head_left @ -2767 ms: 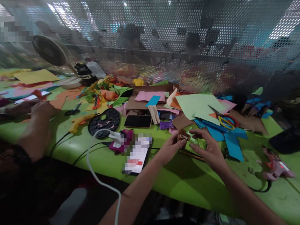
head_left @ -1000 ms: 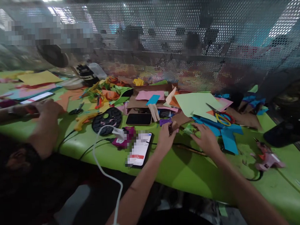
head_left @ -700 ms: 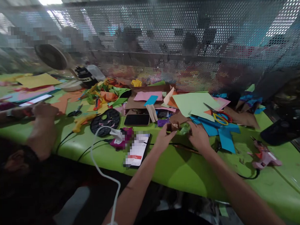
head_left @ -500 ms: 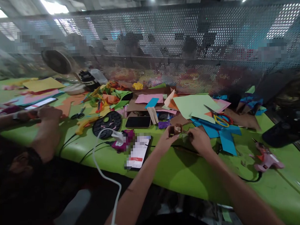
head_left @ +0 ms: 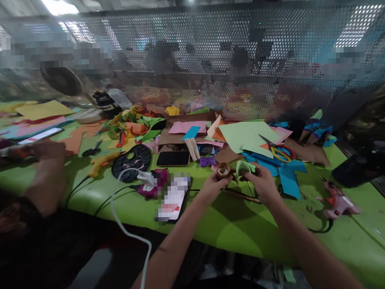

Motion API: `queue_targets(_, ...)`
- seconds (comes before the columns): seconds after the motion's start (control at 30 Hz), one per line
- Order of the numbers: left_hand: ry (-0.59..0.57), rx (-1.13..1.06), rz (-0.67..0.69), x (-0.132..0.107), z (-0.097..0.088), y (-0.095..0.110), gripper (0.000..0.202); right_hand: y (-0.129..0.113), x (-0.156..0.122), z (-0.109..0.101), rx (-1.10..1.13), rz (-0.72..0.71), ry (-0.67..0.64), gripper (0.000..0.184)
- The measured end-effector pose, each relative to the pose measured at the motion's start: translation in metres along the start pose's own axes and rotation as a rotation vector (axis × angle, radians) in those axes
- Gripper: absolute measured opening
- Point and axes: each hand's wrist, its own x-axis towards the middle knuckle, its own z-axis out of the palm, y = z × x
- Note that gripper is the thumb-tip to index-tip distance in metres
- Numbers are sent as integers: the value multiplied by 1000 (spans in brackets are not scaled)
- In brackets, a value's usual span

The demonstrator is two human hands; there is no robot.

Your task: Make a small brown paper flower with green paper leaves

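Holding paper in 2 hands above the green table (head_left: 233, 229).
The left hand (head_left: 214, 184) has its fingers clamped around a brown paper roll (head_left: 224, 165), its hollow end turned up, with something pale (head_left: 223, 172) inside (too small to make out). Just beside it, the right hand (head_left: 265, 182) pinches a curled light green paper (head_left: 243, 168) between thumb and fingertips. A phone (head_left: 174, 198) with a lit screen lies near the left hand; blue paper (head_left: 289, 183) and scissors (head_left: 281, 154) lie past the right hand, a pink glue gun (head_left: 341, 202) farther right.

Green tbl (head_left: 221, 232) w/ blk phone (head_left: 173, 158), palette (head_left: 118, 169), pink glue gun (head_left: 341, 203), blue paper (head_left: 289, 182)
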Motion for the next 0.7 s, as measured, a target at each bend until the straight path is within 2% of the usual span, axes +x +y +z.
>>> queue_targets(0.23,50,-13,5,4,3,-3,47,11,-3,5,-144,-83,15,21)
queue_targets(0.37,49,11,19,4,2,-2,47,9,-8,5,-357,-170,10,19)
queue_targets(0.43,66,15,30,4,1,-1,45,2,-11,3,-413,-205,-44,24)
queue_targets(0.57,89,86,54,4,-2,0,37,-14,-12,-3,-356,-229,-155,40)
queue_targets(0.7,55,269,148,5,-8,-5,32,-14,-8,-6,-443,-281,-184,34)
